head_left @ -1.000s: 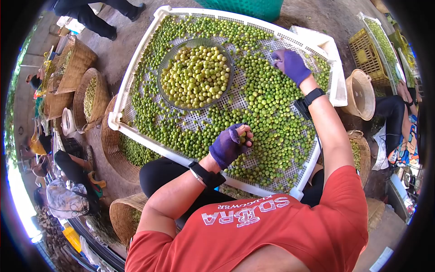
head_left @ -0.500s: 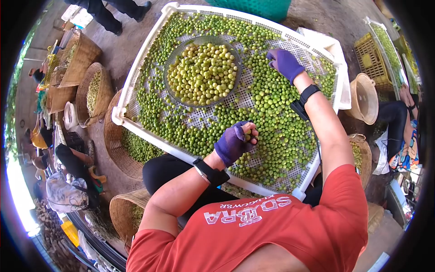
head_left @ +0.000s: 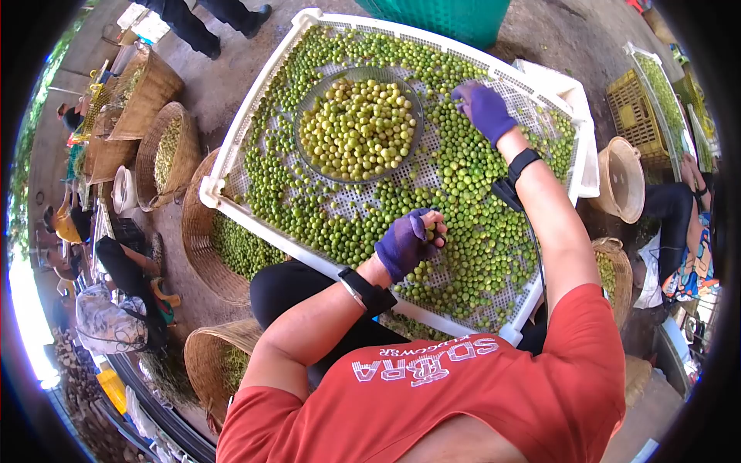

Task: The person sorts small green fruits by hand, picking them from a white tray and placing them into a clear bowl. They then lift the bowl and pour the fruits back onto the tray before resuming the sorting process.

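Observation:
My left hand, in a purple fingerless glove, hovers over the near side of a white perforated tray. Its bare fingers are curled around some small round green fruits, mostly hidden. Toward the tray's far right, my right hand, gloved alike, reaches down among loose green fruits. Its fingers are bent together at the fruit; what lies under the fingertips is hidden. A clear round bowl heaped with paler yellow-green fruits sits inside the tray, left of my right hand.
Wicker baskets holding green fruit stand left of the tray. A green basket is beyond it. On the right are a beige bucket and a yellow crate. Other people sit at both sides; someone's legs stand at upper left.
The view has shifted slightly, so the tray and bowl appear a little lower and farther right. Both hands keep nearly the same places over the tray, the left still curled.

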